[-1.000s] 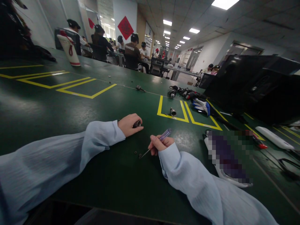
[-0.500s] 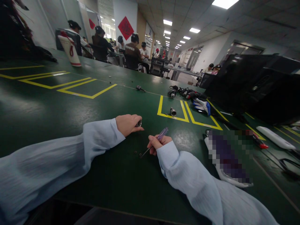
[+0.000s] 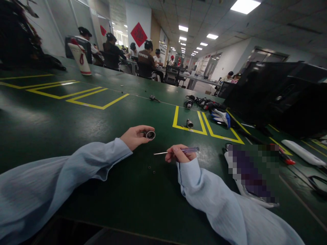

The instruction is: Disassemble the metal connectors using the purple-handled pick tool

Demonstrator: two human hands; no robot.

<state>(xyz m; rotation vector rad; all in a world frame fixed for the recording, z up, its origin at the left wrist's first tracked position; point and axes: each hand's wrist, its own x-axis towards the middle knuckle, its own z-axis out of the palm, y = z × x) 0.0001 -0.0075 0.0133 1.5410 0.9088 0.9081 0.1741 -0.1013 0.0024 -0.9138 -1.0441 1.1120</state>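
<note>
My left hand [image 3: 136, 136] pinches a round metal ring-shaped part [image 3: 150, 135] by its edge, with its hollow end facing me. My right hand [image 3: 182, 153] is wrapped round the clear purple handle of a screwdriver [image 3: 190, 149], whose thin shaft points left, its tip below the metal part and apart from it. Under the shaft, two tiny dark rings, one nearer [image 3: 154, 172] and one farther [image 3: 149, 167], lie on the green table [image 3: 122, 204]. Beyond my hands a similar metal cylinder [image 3: 189, 123] lies inside a yellow taped frame.
Farther back are a dark small connector [image 3: 153, 98], cabled metal parts [image 3: 190, 103] and a white-blue glove [image 3: 221, 117]. A blurred-out device [image 3: 251, 177] lies right of my right arm. A paper cup [image 3: 81, 59] stands at back left; black equipment [image 3: 278, 95] stands at right.
The screwdriver tip has lifted off the table beside the tiny rings and swung up to near level. My left hand has turned the metal part so its hollow end shows.
</note>
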